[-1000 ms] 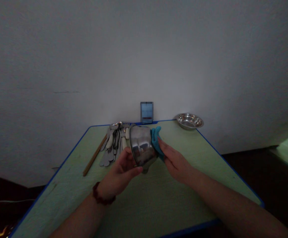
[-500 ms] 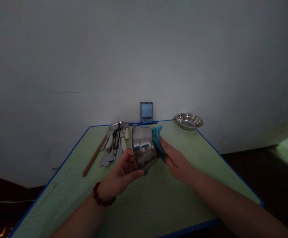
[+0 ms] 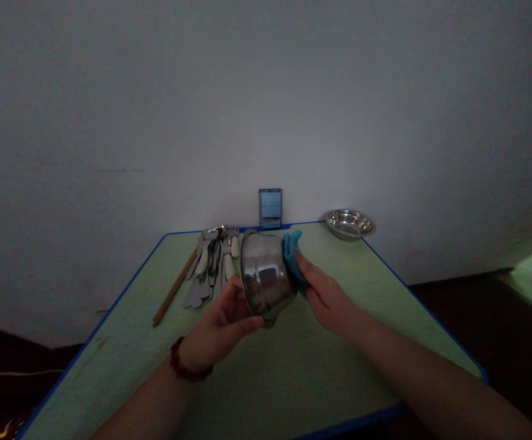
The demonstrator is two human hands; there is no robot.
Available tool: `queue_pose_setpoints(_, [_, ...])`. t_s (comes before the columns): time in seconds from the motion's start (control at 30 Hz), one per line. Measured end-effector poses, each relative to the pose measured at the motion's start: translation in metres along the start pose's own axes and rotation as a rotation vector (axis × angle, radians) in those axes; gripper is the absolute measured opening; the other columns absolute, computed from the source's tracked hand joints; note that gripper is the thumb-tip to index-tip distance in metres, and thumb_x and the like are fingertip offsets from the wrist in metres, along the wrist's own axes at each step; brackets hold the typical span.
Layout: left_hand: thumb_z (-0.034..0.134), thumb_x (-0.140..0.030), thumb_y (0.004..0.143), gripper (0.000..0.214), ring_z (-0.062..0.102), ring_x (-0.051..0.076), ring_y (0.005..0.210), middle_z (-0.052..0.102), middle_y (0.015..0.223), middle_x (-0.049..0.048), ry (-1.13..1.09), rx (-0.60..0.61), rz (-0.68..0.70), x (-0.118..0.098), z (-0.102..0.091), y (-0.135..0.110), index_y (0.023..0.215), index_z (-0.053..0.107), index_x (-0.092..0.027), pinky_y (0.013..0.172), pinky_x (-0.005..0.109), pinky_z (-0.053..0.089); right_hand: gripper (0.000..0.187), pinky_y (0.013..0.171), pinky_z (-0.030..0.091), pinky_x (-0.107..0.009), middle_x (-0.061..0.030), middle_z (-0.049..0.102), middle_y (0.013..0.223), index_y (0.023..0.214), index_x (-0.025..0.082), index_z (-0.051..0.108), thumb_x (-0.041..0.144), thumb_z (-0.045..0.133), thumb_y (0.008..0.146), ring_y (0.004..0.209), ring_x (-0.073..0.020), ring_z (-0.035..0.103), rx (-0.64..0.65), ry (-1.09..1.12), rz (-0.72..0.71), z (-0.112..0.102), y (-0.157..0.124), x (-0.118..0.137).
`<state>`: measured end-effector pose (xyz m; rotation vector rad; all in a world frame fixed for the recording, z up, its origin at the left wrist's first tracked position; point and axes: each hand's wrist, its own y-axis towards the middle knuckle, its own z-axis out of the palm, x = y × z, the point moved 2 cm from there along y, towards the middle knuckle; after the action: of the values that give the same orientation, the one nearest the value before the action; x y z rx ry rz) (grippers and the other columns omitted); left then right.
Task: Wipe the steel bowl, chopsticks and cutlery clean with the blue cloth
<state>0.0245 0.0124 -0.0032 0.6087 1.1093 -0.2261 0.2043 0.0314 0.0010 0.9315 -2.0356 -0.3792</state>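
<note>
A shiny steel bowl is held up on its side above the table, its rim facing left and its base facing right. My left hand, with a dark red band at the wrist, grips the rim from the lower left, thumb near the bottom edge. My right hand presses a folded blue cloth against the base of the bowl. The fingers are closed on the cloth, partly hidden behind it. The inside of the bowl faces away from view.
Left of the bowl lies a pile of forks, spoons and knives, with wooden chopsticks alongside. A shallow steel dish sits at the far right corner. A phone-like screen leans on the wall. The pale green table has blue edging.
The bowl has shifted slightly left and turned a little in my left hand. The cloth stays pressed to its base, and both hands are nearly in the same place.
</note>
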Motion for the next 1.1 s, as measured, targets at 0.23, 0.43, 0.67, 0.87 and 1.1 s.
queue_pose_setpoints(0.23, [0.058,-0.008,0.067,0.039,0.055,0.018,0.095,0.059,0.099,0.0001,-0.054,0.014,-0.001,-0.0017,0.0004,0.0010,0.100,0.046,-0.025,0.075,0.029,0.045,0.066,0.105,0.017,-0.041,0.0026,0.015,0.140,0.132,0.027,0.010,0.003,0.031,0.074,0.127,-0.0158,0.016,-0.005,-0.014,-0.010,-0.0004,-0.0004,-0.0022])
queue_pose_setpoints(0.43, [0.057,-0.009,0.067,0.034,0.055,0.019,0.094,0.060,0.100,0.0014,-0.084,-0.030,0.011,-0.0031,0.0031,0.0022,0.096,0.047,-0.024,0.078,0.033,0.045,0.066,0.104,0.019,-0.042,0.0028,0.016,0.140,0.132,0.027,0.010,0.003,0.031,0.074,0.127,-0.0161,0.018,-0.018,-0.022,-0.021,-0.0004,-0.0013,-0.0038])
queue_pose_setpoints(0.67, [0.060,-0.015,0.066,0.040,0.051,0.021,0.102,0.060,0.102,0.0012,-0.109,-0.103,-0.007,-0.0087,0.0071,0.0043,0.102,0.046,-0.027,0.084,0.037,0.042,0.071,0.104,0.020,-0.044,0.0050,0.015,0.140,0.132,0.032,0.007,0.000,0.031,0.073,0.127,-0.0159,0.017,0.001,-0.028,-0.015,-0.0018,-0.0018,-0.0020])
queue_pose_setpoints(0.87, [0.060,-0.016,0.066,0.040,0.051,0.021,0.102,0.059,0.102,0.0008,-0.096,-0.138,-0.012,-0.0073,0.0049,0.0040,0.102,0.046,-0.027,0.085,0.037,0.041,0.071,0.103,0.020,-0.046,0.0025,0.017,0.139,0.132,0.031,0.007,0.000,0.031,0.072,0.127,-0.0166,0.018,0.023,-0.032,-0.001,-0.0004,-0.0018,-0.0025])
queue_pose_setpoints(1.1, [0.057,-0.009,0.068,0.036,0.055,0.016,0.094,0.060,0.097,-0.0032,-0.083,-0.123,0.011,-0.0034,0.0016,0.0040,0.098,0.047,-0.026,0.077,0.028,0.044,0.071,0.103,0.021,-0.044,0.0018,0.018,0.139,0.132,0.029,0.008,0.001,0.032,0.072,0.126,-0.0158,0.021,0.034,-0.006,0.007,0.0029,-0.0022,-0.0052])
